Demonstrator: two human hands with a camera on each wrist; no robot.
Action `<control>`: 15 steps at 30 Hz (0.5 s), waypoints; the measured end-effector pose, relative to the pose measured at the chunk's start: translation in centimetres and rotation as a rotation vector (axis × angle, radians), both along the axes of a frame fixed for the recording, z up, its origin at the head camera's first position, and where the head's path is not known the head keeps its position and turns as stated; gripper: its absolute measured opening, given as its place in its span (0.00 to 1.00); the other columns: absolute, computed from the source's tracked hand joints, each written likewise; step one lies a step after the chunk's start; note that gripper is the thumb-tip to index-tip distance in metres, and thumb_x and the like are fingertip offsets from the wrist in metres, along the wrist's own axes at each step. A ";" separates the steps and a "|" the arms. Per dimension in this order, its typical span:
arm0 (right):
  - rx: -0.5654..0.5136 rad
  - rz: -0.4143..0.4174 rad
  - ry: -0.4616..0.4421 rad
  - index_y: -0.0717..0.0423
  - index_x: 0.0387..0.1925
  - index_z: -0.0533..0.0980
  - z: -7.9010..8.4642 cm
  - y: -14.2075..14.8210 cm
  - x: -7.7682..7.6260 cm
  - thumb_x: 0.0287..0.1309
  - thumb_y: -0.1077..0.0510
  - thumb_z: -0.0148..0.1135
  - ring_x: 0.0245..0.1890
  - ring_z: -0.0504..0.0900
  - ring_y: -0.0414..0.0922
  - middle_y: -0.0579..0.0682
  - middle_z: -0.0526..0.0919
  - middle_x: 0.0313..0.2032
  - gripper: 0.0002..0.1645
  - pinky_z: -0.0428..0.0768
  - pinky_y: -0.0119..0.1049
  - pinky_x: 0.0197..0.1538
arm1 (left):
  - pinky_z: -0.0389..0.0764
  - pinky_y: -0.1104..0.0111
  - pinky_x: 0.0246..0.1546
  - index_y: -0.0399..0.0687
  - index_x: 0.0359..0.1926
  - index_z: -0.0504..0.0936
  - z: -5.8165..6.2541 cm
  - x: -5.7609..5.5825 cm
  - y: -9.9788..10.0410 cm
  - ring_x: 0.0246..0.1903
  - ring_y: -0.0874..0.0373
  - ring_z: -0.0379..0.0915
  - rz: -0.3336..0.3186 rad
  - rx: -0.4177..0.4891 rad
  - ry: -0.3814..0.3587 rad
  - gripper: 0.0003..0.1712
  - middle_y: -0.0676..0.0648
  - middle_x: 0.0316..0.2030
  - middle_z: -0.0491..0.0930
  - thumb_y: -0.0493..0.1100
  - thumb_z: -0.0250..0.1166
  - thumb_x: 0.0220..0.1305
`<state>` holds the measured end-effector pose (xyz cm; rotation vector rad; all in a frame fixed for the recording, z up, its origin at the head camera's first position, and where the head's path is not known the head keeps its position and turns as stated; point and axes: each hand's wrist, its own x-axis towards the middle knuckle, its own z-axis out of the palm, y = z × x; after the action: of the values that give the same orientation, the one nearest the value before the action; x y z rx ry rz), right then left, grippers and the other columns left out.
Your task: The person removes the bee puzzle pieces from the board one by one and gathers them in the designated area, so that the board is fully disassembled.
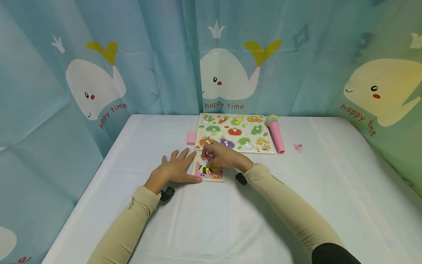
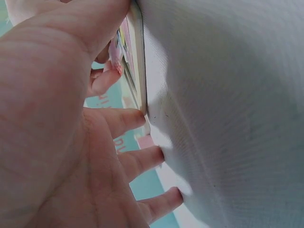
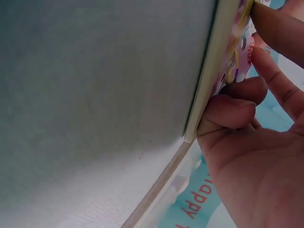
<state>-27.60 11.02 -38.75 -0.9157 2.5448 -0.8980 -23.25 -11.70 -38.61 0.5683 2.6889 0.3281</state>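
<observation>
A small wooden jigsaw board (image 1: 211,180) with a bee picture lies flat on the white table. My left hand (image 1: 176,168) is spread at its left side, the thumb on the lower left corner and a fingertip touching the edge in the left wrist view. Over the upper part of the board, my right hand (image 1: 224,156) pinches a pink jigsaw piece (image 3: 244,61) between thumb and fingers. The piece looks tilted in the right wrist view, partly hidden by the fingers. Whether it touches the board I cannot tell.
Behind the small board lies a larger vegetable peg puzzle (image 1: 242,125). A pink toy microphone (image 1: 276,135) stands against its right side, and a loose jigsaw piece (image 1: 299,147) lies farther right. A pink block (image 1: 191,138) sits at its left. A whale-print curtain (image 1: 158,73) borders the table.
</observation>
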 end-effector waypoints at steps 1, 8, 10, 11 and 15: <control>-0.005 0.000 0.006 0.56 0.45 0.81 -0.1 0.1 0.0 0.62 0.69 0.73 0.47 0.73 0.49 0.54 0.75 0.48 0.12 0.75 0.39 0.48 | 0.42 0.23 0.70 0.54 0.87 0.50 0.0 0.0 0.0 0.81 0.30 0.37 0.000 0.000 0.000 0.61 0.39 0.85 0.43 0.72 0.70 0.66; -0.059 -0.046 0.050 0.63 0.49 0.82 0.0 0.6 -0.2 0.66 0.71 0.66 0.42 0.77 0.49 0.54 0.82 0.43 0.11 0.77 0.41 0.47 | 0.42 0.23 0.70 0.54 0.88 0.50 0.0 -0.1 0.0 0.81 0.30 0.37 0.006 -0.012 0.003 0.62 0.40 0.86 0.42 0.73 0.69 0.66; -0.065 -0.077 0.049 0.64 0.50 0.82 0.1 0.7 -0.2 0.68 0.70 0.64 0.41 0.78 0.48 0.54 0.83 0.42 0.11 0.78 0.41 0.48 | 0.42 0.23 0.70 0.54 0.88 0.50 0.1 -0.1 0.1 0.81 0.30 0.37 0.007 -0.012 0.004 0.62 0.39 0.86 0.42 0.73 0.69 0.66; -0.064 -0.089 0.051 0.64 0.49 0.83 0.1 0.8 -0.1 0.69 0.70 0.63 0.41 0.78 0.48 0.53 0.84 0.43 0.10 0.78 0.41 0.49 | 0.42 0.23 0.70 0.54 0.88 0.50 0.1 -0.1 0.1 0.81 0.30 0.37 0.007 -0.015 0.003 0.62 0.39 0.86 0.42 0.73 0.69 0.66; -0.074 -0.101 0.065 0.62 0.46 0.85 0.0 1.0 -0.1 0.69 0.70 0.62 0.35 0.75 0.45 0.51 0.83 0.36 0.09 0.75 0.38 0.42 | 0.43 0.23 0.70 0.54 0.88 0.51 0.0 0.0 0.1 0.81 0.30 0.38 0.014 -0.015 0.002 0.62 0.39 0.85 0.43 0.73 0.69 0.65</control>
<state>-27.71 11.98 -38.71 -0.8573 2.6497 -1.0142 -23.27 -11.57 -38.61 0.5459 2.6958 0.3110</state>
